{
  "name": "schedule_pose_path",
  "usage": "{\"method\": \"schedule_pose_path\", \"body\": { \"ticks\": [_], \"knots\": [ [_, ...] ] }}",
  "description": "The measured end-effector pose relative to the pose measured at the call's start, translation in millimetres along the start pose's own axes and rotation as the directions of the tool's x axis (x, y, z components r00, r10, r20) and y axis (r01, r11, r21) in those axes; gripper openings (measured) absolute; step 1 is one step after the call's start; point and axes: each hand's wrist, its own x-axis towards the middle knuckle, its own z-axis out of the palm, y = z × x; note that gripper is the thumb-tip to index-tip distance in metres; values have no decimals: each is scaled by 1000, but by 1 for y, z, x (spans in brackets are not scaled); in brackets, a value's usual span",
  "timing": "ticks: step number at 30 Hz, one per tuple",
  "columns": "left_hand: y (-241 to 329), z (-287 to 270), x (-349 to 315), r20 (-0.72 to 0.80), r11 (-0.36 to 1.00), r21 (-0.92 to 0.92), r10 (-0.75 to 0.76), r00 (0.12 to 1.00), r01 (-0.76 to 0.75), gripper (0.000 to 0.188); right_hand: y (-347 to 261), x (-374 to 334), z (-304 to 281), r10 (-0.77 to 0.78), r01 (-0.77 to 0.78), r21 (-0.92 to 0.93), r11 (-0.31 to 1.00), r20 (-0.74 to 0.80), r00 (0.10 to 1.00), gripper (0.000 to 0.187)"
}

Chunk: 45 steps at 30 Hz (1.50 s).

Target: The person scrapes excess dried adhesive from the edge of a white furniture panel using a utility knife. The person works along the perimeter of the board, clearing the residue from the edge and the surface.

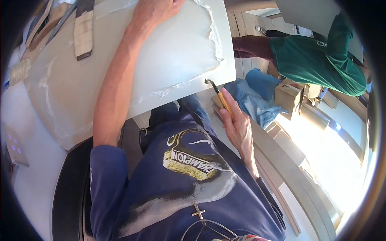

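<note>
A large pale panel (169, 48) with a rough, raised white line (217, 44) near its edges lies before me. My right hand (238, 124) is closed round the yellow-orange handle of a slim hand tool (226, 105). Its dark, bent tip is at the panel's near right corner, with a small dark bit at the end; I cannot tell the tool's exact kind. Farther off, my left hand (155, 11) rests over the panel's far part. The upper picture edge cuts off most of its fingers.
At the upper left, a broad flat tool with a pale taped handle (83, 34) lies beside more tools. Crumpled blue plastic (257, 96) and a cardboard box (287, 98) are to the right. Beyond them a person in a green top (313, 60) works. Long boards (289, 184) run along my right.
</note>
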Motion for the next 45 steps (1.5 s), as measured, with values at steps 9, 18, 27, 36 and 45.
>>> {"method": "schedule_pose_path", "body": {
  "ticks": [9,18,27,36,45],
  "knots": [
    [7,-1,-3,9,999,-34,-36,999,36,35,-8,-2,-7,-46,42,-294,955,-6,999,55],
    [2,3,-4,-27,1000,15,-5,1000,5,34,-35,29,-51,-328,415,-716,562,268,906,58],
    [22,3,-10,-62,999,7,-36,997,36,31,-11,9,-63,147,-354,265,897,576,804,59],
    [47,-13,-11,63,992,86,-99,993,94,29,-5,-23,-40,201,-608,679,411,583,787,62],
    [80,-17,-52,35,993,109,-40,999,36,35,-1,-53,-41,246,-693,674,256,648,721,62]
  ]
}}
